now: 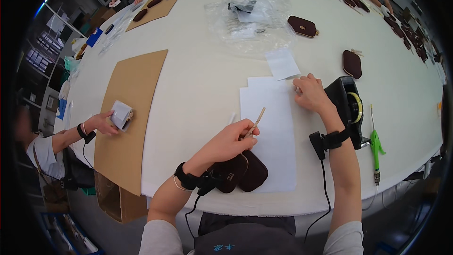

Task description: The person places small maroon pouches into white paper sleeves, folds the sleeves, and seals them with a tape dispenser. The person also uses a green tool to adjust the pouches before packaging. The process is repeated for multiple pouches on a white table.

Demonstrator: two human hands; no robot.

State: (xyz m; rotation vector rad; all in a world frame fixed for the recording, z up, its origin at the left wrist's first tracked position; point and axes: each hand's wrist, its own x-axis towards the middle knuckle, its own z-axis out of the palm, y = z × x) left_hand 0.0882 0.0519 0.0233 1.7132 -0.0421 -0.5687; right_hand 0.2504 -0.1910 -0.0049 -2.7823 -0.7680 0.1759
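My left hand (231,139) is closed around a thin beige strip (257,120), which sticks up from between thumb and fingers. Just below that hand a dark brown zip pouch (255,172) lies open like two joined halves, partly hidden by the wrist; whether the strip joins it I cannot tell. The pouch rests on the near part of white paper sheets (269,113). My right hand (311,93) is bent with its fingertips pinched at the sheets' far right corner, beside a black tape dispenser (347,99). What those fingertips hold is too small to make out.
A smaller white sheet (282,63) lies beyond my right hand. A green-handled tool (376,148) is at right. Brown pouches (303,26) and clear plastic bags (250,23) lie farther off. At left, a co-worker's hand (101,123) holds a wrapped item over brown cardboard (132,80).
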